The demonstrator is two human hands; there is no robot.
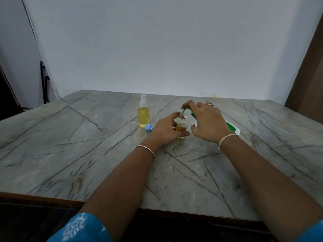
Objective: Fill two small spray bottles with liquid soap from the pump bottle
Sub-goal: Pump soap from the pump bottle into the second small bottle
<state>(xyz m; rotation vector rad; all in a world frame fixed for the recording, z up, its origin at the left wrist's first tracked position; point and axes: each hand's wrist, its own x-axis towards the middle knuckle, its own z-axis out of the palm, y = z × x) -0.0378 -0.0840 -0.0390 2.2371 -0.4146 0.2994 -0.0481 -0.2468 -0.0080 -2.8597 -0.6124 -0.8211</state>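
Observation:
My left hand (165,130) grips a small clear spray bottle (181,125) that stands uncapped on the marble table (87,154), with a little amber liquid at its bottom. My right hand (208,122) lies over the white-and-green pump bottle (232,127), fingers curled on its pump head. The green nozzle (183,111) points into the small bottle's mouth. A second spray bottle (143,114), full of yellow liquid and capped with a white sprayer, stands to the left. A blue sprayer cap (149,127) with its dip tube lies beside it.
A pale wall stands behind the table's far edge. A brown panel (307,84) rises at the right, and a dark frame (44,81) stands at the left. The table's near edge runs just in front of my sleeves.

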